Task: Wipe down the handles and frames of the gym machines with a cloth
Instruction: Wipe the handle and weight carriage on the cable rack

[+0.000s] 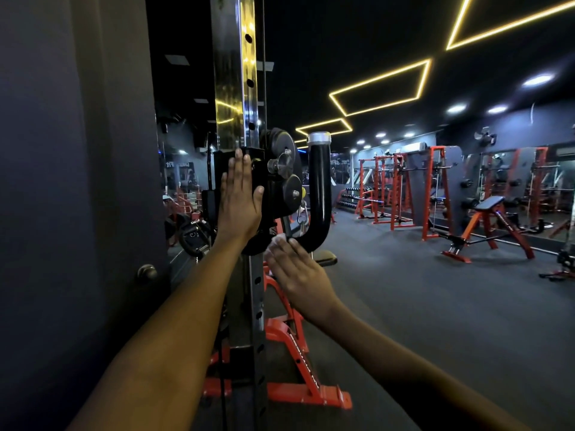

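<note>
- Left hand flat, fingers straight and together, palm pressed on the side of the black pulley carriage; holding nothing, only bracing.
- Right hand just below and right of the carriage, fingers loosely extended, tips touching the lower bend of the black J-shaped handle; a small pale patch of cloth showing at the fingertips, most of it hidden, so grip on it impossible to judge.
- Step in hand, by judgement: wiping the curved bottom of the handle while steadying the carriage.
- To do well: keep the left palm firm so the carriage neither swings nor slides on the chrome upright above it.
- Wrap the cloth round the bend rather than dabbing with fingertips; sweep from the bend up toward the silver cap at the handle's top, turning the wrist to reach the far side.
- Keep fingers out of the pulley wheels and the knob on the carriage face; likely pinch spots.
- Then take in the perforated post below the carriage and the red base at its foot.
- Beyond the carriage to the right: red racks and an incline bench, not yet reached.
</note>
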`<state>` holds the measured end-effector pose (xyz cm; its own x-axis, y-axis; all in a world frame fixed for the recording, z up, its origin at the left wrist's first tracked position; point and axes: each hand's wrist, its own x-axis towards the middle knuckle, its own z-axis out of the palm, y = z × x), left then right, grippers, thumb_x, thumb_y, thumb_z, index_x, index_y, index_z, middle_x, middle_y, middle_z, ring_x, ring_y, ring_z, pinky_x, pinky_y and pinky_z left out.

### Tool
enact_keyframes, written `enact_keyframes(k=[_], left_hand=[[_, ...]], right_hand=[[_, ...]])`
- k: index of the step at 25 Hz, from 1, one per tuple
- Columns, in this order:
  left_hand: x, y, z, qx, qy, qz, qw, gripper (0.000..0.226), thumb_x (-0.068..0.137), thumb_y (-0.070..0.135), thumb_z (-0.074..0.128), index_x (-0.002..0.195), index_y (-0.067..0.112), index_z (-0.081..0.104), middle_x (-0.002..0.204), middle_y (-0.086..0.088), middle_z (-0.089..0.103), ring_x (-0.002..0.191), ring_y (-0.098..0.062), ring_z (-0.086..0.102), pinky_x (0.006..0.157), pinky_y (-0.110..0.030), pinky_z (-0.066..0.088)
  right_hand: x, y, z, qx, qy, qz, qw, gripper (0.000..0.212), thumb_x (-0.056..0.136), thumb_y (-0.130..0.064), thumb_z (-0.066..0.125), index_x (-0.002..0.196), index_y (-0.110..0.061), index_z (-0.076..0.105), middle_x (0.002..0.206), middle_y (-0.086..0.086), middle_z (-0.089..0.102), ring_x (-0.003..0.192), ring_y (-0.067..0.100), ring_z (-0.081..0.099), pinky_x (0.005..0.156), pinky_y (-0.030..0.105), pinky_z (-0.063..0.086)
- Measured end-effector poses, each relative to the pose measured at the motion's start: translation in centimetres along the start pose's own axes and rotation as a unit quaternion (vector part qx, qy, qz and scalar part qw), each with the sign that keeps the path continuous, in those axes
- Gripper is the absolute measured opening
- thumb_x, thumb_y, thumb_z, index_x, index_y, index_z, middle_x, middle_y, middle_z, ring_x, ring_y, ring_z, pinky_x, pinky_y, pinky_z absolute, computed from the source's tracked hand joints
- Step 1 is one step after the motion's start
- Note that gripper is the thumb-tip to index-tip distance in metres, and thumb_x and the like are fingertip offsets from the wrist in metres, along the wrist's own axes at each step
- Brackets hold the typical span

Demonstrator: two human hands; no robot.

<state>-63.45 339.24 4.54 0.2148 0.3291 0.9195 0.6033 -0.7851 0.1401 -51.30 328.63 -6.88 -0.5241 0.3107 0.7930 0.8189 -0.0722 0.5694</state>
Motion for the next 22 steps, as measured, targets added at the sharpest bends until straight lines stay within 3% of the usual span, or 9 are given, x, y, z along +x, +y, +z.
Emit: enact_keyframes(k=[4, 6, 7, 9, 11, 18, 20, 21, 22], left_hand=[[-0.2, 0.4, -0.3, 0.001, -0.007, -0.004, 1.0, 0.061, 0.104, 0.029, 0.029, 0.153, 0.011, -0.001, 0.161, -0.005, -0.009, 0.148, -0.016, -0.01, 0.12, -0.031, -0.006], [-0.4, 0.5, -0.1, -0.005, -0.005, -0.014, 1.0, 0.06, 0.104, 0.029, 0.029, 0.153, 0.012, -0.002, 0.161, -0.004, -0.01, 0.148, -0.015, -0.01, 0.119, -0.03, -0.007], [-0.4, 0.5, 0.0, -0.008, -0.003, -0.017, 1.0, 0.06, 0.104, 0.028, 0.029, 0.153, 0.012, -0.002, 0.161, -0.004, -0.01, 0.148, -0.014, -0.011, 0.119, -0.029, -0.008], [-0.5, 0.4, 0.2, -0.008, 0.002, -0.021, 1.0, 0.06, 0.104, 0.028, 0.028, 0.153, 0.012, -0.002, 0.161, -0.003, -0.01, 0.147, -0.014, -0.011, 0.118, -0.028, -0.009], [-0.5, 0.4, 0.3, -0.006, 0.006, -0.02, 1.0, 0.059, 0.104, 0.027, 0.028, 0.153, 0.012, -0.002, 0.161, -0.003, -0.009, 0.147, -0.014, -0.011, 0.119, -0.029, -0.009], [-1.0, 0.3, 0.3, 0.003, -0.009, -0.019, 1.0, 0.06, 0.104, 0.028, 0.028, 0.153, 0.012, -0.003, 0.161, -0.004, -0.01, 0.148, -0.015, -0.01, 0.12, -0.032, -0.007], [-1.2, 0.2, 0.6, 0.005, -0.006, -0.026, 1.0, 0.06, 0.104, 0.028, 0.027, 0.153, 0.012, -0.003, 0.161, -0.005, -0.009, 0.148, -0.015, -0.01, 0.12, -0.032, -0.007], [-1.4, 0.1, 0.7, 0.008, -0.004, -0.029, 1.0, 0.06, 0.104, 0.028, 0.027, 0.153, 0.011, -0.003, 0.161, -0.005, -0.009, 0.148, -0.015, -0.009, 0.12, -0.032, -0.007], [-1.4, 0.1, 0.9, 0.01, -0.002, -0.031, 0.999, 0.059, 0.104, 0.028, 0.026, 0.153, 0.011, -0.003, 0.161, -0.005, -0.009, 0.148, -0.015, -0.009, 0.12, -0.032, -0.007]], right_hand=[[-2.1, 2.3, -0.3, -0.011, -0.038, -0.125, 0.991, 0.043, 0.095, -0.005, 0.027, 0.128, -0.003, 0.054, 0.136, 0.016, 0.051, 0.129, 0.028, 0.045, 0.114, 0.039, 0.023], [-4.5, 3.2, -2.1, 0.079, -0.036, -0.011, 0.996, 0.044, 0.09, -0.005, 0.032, 0.127, -0.005, 0.056, 0.13, 0.014, 0.057, 0.121, 0.028, 0.054, 0.106, 0.037, 0.039], [-4.9, 3.3, -3.2, 0.163, -0.022, 0.15, 0.975, 0.044, 0.09, -0.004, 0.034, 0.128, -0.008, 0.055, 0.128, 0.012, 0.058, 0.118, 0.028, 0.056, 0.101, 0.033, 0.044], [-3.3, 3.7, -4.6, 0.306, 0.107, 0.442, 0.836, 0.045, 0.092, 0.002, 0.038, 0.133, -0.013, 0.05, 0.128, 0.007, 0.058, 0.117, 0.025, 0.057, 0.1, 0.025, 0.045], [0.0, 3.1, -5.8, 0.368, 0.226, 0.514, 0.741, 0.049, 0.091, 0.01, 0.041, 0.135, -0.012, 0.046, 0.128, 0.005, 0.057, 0.114, 0.021, 0.059, 0.098, 0.03, 0.048], [2.9, -3.0, -5.8, 0.373, 0.303, 0.558, 0.676, 0.046, 0.084, 0.011, 0.039, 0.125, -0.001, 0.056, 0.13, 0.012, 0.056, 0.124, 0.02, 0.052, 0.104, 0.023, 0.041], [3.2, -3.4, -6.0, 0.413, 0.311, 0.606, 0.605, 0.044, 0.089, 0.011, 0.042, 0.128, -0.006, 0.053, 0.125, 0.007, 0.058, 0.111, 0.015, 0.061, 0.094, 0.036, 0.049], [3.2, -3.9, -5.9, 0.437, 0.3, 0.639, 0.558, 0.041, 0.091, 0.009, 0.043, 0.128, -0.007, 0.052, 0.118, 0.006, 0.061, 0.082, -0.008, 0.05, 0.082, 0.033, 0.052], [3.2, -4.3, -5.5, 0.457, 0.266, 0.67, 0.521, 0.038, 0.093, 0.005, 0.044, 0.128, -0.007, 0.053, 0.108, 0.004, 0.065, 0.102, 0.008, 0.051, 0.07, 0.028, 0.053]])
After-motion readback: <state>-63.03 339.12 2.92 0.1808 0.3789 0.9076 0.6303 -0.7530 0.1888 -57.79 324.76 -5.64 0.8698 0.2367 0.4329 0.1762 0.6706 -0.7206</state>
